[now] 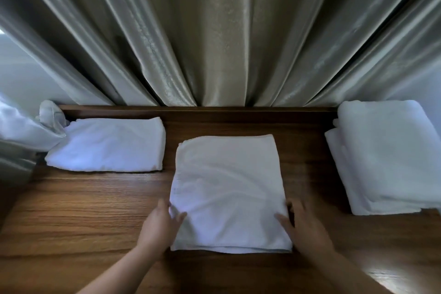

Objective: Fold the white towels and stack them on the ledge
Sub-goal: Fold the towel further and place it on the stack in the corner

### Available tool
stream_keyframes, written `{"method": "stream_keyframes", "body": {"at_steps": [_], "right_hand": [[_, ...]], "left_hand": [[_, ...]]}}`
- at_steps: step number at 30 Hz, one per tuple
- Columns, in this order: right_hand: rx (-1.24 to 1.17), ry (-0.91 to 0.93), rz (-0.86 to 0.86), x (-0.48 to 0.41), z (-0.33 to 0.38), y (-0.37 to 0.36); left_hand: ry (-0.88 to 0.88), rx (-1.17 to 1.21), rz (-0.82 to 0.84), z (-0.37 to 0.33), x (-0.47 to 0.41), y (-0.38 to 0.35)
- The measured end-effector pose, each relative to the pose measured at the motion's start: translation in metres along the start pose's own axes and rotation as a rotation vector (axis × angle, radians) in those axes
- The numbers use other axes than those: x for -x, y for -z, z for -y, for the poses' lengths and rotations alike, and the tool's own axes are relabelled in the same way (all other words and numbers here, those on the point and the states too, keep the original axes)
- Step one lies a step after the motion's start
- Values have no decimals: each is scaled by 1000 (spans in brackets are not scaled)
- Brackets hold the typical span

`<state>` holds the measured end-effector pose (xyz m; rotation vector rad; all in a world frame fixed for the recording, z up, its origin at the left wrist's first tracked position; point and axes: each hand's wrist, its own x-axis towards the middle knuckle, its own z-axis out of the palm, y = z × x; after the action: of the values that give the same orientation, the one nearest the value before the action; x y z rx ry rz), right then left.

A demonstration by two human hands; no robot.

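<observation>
Wooden ledge (95, 210), grey-green curtain (214, 43) hanging behind it.

Progress:
- Right end: stack of folded towels (386, 157), several layers showing at its left and near edges. Exact count not readable.
- Left end: single folded towel (107, 145), lying flat, well apart from the stack. Looks folded but not yet stacked.
- Centre, near edge of the ledge: centre towel (226, 193), folded to a neat rectangle, doubled layers visible along its near edge. Both hands are on it.
- Left hand (160, 224) at the towel's near-left side, thumb on top of the cloth, fingers at the edge.
- Right hand (303, 224) mirrors it at the near-right side.
- Judgement: folding of this piece is at or near its last fold; carrying it to the stack is to come, and the left towel also needs to join.

Hard to make out:
- Both hands are motion-blurred. Cannot tell whether the fingers tuck under and pinch the edges or only press flat.
- Crumpled white cloth (51, 112) at the far-left back corner, beside more white fabric (19, 126) cut off by the frame. Towel or not, unclear.
- Right stack runs out of frame at its right side.
</observation>
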<state>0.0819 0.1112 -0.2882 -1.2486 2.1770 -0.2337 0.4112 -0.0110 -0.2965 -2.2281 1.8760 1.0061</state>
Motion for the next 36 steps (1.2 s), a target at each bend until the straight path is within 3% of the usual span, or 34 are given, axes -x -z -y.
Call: {"method": "stream_keyframes", "body": {"at_steps": [4, 7, 11, 16, 19, 22, 25, 28, 30, 34, 36], "right_hand": [[218, 318, 143, 36, -18, -11], [279, 456, 9, 39, -38, -22], [252, 523, -105, 44, -45, -27], [299, 496, -60, 49, -48, -43], [348, 450, -60, 56, -36, -40], [340, 399, -151, 50, -9, -30], [360, 358, -213, 22, 23, -33], [364, 343, -143, -17, 54, -42], [339, 302, -144, -42, 63, -46], [378, 232, -84, -68, 47, -53], [417, 216, -89, -72, 43, -57]], "left_hand": [[91, 44, 135, 16, 20, -2], [115, 265, 251, 26, 28, -6], [129, 476, 237, 46, 36, 0], [146, 193, 269, 47, 41, 2], [-25, -120, 121, 42, 38, 5], [-409, -355, -191, 41, 31, 1], [-749, -495, -226, 27, 12, -10], [-857, -499, -199, -13, -11, -19], [-840, -516, -169, -36, -34, -22], [-552, -499, -130, -34, -80, -22], [-488, -485, -137, -30, -86, -24]]}}
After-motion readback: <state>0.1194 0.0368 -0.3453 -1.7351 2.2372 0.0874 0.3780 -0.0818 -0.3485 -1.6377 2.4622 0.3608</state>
